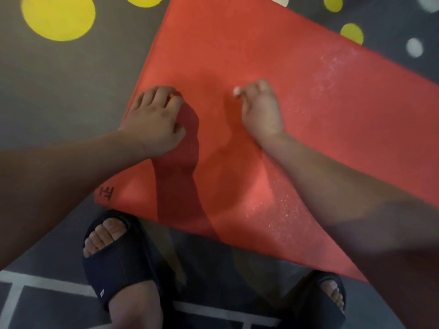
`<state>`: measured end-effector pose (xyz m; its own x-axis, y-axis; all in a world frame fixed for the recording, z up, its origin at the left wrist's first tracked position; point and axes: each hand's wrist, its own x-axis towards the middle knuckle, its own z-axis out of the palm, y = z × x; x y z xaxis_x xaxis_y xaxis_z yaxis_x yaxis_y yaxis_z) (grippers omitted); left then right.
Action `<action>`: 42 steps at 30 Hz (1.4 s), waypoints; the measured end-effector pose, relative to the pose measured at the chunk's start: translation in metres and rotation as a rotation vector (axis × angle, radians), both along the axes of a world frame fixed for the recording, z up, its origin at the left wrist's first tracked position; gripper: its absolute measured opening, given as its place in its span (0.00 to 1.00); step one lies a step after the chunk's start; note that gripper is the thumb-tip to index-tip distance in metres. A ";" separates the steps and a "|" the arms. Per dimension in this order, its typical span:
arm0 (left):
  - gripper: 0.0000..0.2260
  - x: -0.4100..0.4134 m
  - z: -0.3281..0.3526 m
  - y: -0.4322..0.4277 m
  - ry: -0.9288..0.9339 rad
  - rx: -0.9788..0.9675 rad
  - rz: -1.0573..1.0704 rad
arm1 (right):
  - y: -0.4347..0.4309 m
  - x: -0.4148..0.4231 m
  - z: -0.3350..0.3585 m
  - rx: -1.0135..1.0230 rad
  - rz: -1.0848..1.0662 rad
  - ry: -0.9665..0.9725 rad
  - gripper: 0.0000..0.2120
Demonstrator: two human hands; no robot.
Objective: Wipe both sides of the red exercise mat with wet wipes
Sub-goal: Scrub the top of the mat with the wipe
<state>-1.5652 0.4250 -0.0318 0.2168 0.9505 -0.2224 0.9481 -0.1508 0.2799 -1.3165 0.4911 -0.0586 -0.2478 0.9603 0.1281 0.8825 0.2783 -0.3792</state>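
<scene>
The red exercise mat [273, 67] lies flat on the floor, its near corner marked with a small black logo [107, 193]. My left hand [154, 119] rests on the mat at its left edge, fingers bent and pressing down, the mat flat under it. My right hand [261, 110] is on the middle of the mat with its fingers curled round a wet wipe [236, 91]; only a small white bit shows past the fingertips. A wet, speckled sheen shows on the mat to the right of that hand.
The grey floor [71, 91] has yellow [58, 15] and white [414, 47] dots around the mat. My feet in dark slides [118, 269] stand at the mat's near edge, on white floor lines.
</scene>
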 end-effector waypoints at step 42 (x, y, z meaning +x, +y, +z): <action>0.24 0.023 -0.052 0.088 -0.073 0.394 0.099 | 0.027 0.068 0.012 -0.027 -0.203 -0.222 0.10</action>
